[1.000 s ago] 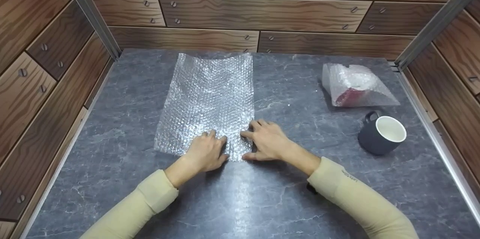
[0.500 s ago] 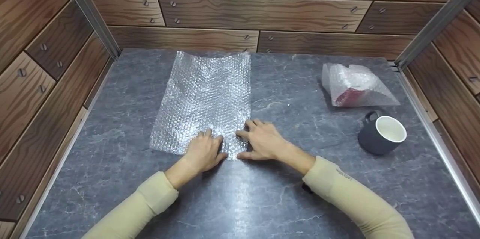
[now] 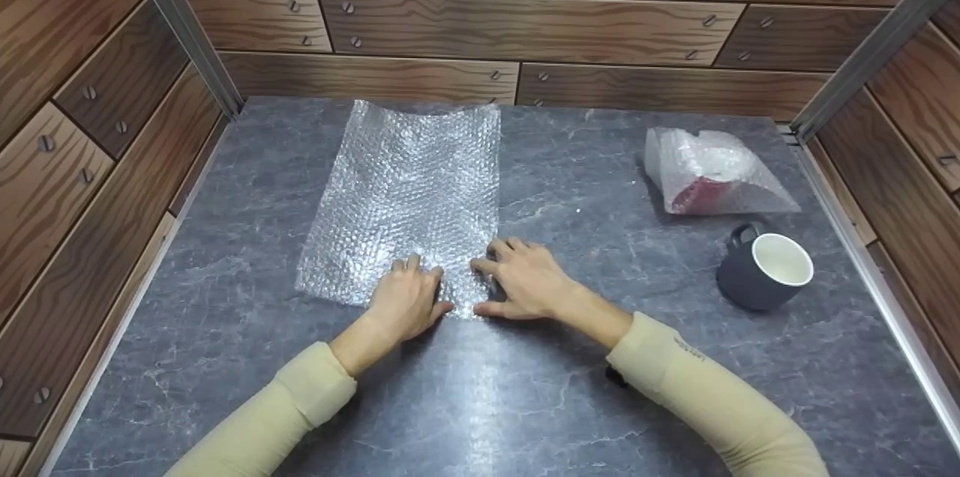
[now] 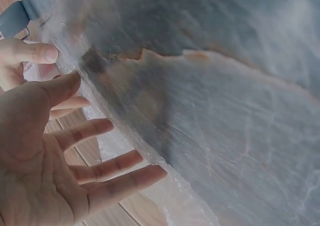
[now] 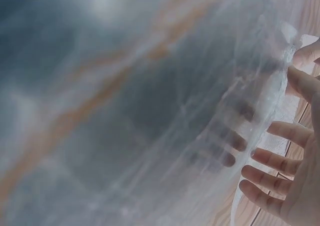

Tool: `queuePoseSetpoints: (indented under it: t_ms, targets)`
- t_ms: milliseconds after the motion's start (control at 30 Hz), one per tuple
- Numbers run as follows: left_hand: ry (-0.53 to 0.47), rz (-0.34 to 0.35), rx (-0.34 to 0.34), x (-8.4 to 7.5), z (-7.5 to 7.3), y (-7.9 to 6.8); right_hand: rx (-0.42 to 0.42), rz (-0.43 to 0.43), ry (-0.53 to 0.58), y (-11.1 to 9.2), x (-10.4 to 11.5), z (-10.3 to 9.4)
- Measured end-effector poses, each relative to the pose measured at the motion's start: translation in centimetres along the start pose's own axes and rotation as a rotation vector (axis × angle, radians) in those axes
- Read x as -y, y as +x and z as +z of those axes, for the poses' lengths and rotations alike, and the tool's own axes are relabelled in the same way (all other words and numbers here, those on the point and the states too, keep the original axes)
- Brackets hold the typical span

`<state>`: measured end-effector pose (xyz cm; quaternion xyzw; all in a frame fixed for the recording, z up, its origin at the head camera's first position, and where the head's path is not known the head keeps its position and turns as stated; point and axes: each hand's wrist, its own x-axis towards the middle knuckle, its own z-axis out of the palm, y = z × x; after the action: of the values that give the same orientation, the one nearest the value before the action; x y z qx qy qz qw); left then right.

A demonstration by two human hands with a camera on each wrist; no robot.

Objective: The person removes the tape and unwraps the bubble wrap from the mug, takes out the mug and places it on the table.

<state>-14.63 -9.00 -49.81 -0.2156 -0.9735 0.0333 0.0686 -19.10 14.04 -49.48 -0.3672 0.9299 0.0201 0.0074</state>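
A sheet of clear bubble wrap (image 3: 412, 184) lies spread on the grey marbled table, its far corners curling up slightly. On its near edge rests my left hand (image 3: 405, 302), fingers spread over the sheet and thumb pointing right. My right hand (image 3: 529, 280) touches the near right corner, thumb at the edge and fingers reaching left. The two thumbs stand close together. In the left wrist view the fingertips of the left hand (image 4: 65, 161) meet the wrap. The right wrist view has the extended fingers of the right hand (image 5: 295, 171) along the sheet's edge.
At the right stands a dark mug (image 3: 761, 271) with a white inside, handle towards the back. Behind it sits a bubble-wrapped bundle (image 3: 712, 173) with something red inside. Wood-patterned walls (image 3: 525, 27) and metal rails (image 3: 877, 297) border the table (image 3: 247, 387).
The bubble wrap has shifted a little to the left and away from me. Both hands have slid slightly left with it. Mug and wrapped bundle stay in place.
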Motion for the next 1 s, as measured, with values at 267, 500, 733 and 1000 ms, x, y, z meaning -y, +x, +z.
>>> queuePoseSetpoints:
  t_ms: [267,500,733,1000]
  targets:
    - [-0.055,-0.022,-0.025,1.0,0.2,-0.2,-0.009,0.014,0.023,-0.5,-1.2,-1.0]
    - [-0.116,-0.05,-0.006,2.3,0.1,-0.5,-0.041,0.046,-0.004,-1.7,-3.6,-2.0]
    - [-0.121,-0.095,0.019,3.6,0.0,-0.6,-0.068,0.116,0.003,-2.9,-6.5,-3.1]
    - [-0.141,-0.13,0.081,4.9,-0.2,-0.5,-0.081,0.188,-0.012,-4.5,-9.9,-4.7]
